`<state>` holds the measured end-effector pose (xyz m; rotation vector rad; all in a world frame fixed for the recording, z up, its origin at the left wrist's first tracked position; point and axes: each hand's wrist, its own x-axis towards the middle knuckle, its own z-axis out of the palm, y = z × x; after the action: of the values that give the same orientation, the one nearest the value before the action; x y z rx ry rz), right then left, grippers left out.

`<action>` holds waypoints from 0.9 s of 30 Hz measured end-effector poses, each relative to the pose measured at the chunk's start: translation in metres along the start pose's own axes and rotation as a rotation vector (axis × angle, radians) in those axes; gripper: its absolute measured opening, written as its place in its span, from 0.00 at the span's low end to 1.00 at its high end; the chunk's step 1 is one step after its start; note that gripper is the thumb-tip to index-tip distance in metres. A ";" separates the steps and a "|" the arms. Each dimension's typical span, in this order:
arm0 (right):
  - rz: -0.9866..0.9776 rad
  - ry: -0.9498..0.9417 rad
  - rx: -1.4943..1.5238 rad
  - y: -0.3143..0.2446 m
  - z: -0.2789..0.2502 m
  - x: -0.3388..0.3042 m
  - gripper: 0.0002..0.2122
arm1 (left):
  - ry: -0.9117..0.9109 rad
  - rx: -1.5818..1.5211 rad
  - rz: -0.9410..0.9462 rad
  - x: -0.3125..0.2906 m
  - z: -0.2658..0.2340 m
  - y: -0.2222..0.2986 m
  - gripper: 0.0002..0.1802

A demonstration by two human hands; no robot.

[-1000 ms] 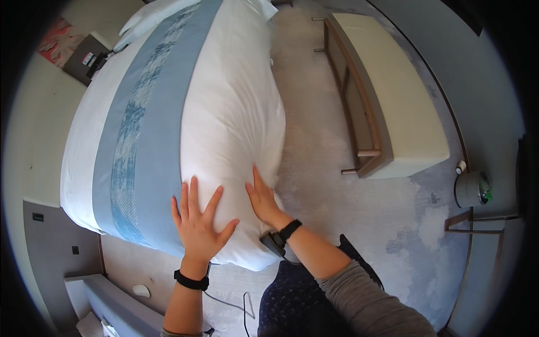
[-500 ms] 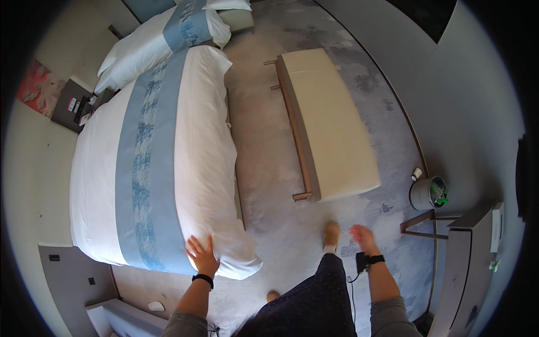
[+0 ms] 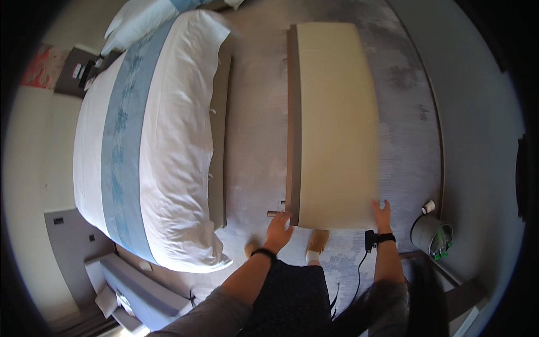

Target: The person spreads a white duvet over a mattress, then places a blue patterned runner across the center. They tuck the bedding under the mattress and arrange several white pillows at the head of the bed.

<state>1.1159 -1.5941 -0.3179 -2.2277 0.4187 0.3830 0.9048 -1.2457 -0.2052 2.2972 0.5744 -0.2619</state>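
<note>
A long bench (image 3: 337, 129) with a cream padded top and a brown wooden frame stands lengthwise in front of me. My left hand (image 3: 278, 231) is at its near left corner, beside a wooden leg (image 3: 273, 213). The thumb stands apart from the fingers; whether the fingertips touch the frame I cannot tell. Next to the near right corner is my right hand (image 3: 382, 215), its thumb and fingers spread and nothing in them. A black band with a small black box and cable (image 3: 370, 241) is on that wrist.
On the left is a bed with white bedding (image 3: 174, 146) and a blue runner (image 3: 124, 140). A bin (image 3: 431, 236) holding green-capped items stands by the right wall, a white cup (image 3: 429, 206) behind it. A grey sofa (image 3: 137, 286) sits at lower left.
My left hand has left the bed's near corner and come right to the bench. The right hand has moved forward beside the bench. My view has shifted, with the bench nearer and straighter.
</note>
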 end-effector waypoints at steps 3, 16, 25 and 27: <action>0.052 -0.100 0.027 -0.030 0.015 0.013 0.40 | -0.112 0.257 0.113 0.057 0.017 0.038 0.34; 0.069 0.127 -0.437 -0.122 0.036 -0.041 0.40 | -0.293 0.182 0.069 0.069 0.002 0.022 0.51; -0.244 -0.181 -0.586 -0.268 0.114 -0.216 0.30 | -0.388 -0.037 -0.222 0.058 -0.119 -0.114 0.37; -0.291 -0.263 -0.507 -0.319 0.132 -0.254 0.32 | -0.148 -0.260 -0.315 0.050 -0.160 -0.123 0.25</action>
<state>1.0034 -1.2543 -0.0821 -2.6269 -0.1658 0.6707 0.8926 -1.0394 -0.1859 1.9152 0.8413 -0.4751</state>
